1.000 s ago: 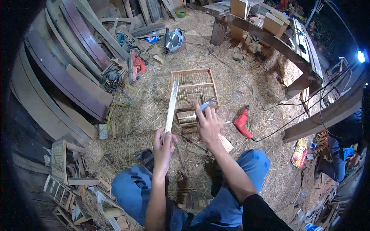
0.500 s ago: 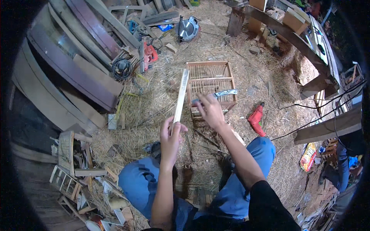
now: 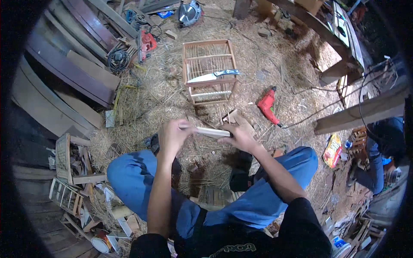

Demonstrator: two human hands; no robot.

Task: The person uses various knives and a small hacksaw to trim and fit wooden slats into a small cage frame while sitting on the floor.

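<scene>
A pale wooden strip [image 3: 211, 132] lies crosswise in front of my knees, held at both ends. My left hand [image 3: 173, 136] grips its left end, fingers closed over the wood. At the right end, the thumb and fingers of my right hand [image 3: 239, 136] pinch it. Just beyond stands a small slatted wooden cage [image 3: 209, 56] with thin bars. Resting across the top of its near part is a knife [image 3: 204, 78] with a blue-and-white patterned handle toward the right. The undersides of my fingers are hidden.
Straw and shavings cover the ground. A red drill [image 3: 267, 106] lies right of the cage, its cord trailing right. A circular saw [image 3: 189, 13] and a red power tool [image 3: 147, 41] lie farther off. Curved boards [image 3: 77, 64] lean at left; a person [image 3: 375, 161] is at the right edge.
The strip has turned from upright to crosswise and come closer to me. My right hand has left the cage and knife and taken the strip's other end. The view has shifted.
</scene>
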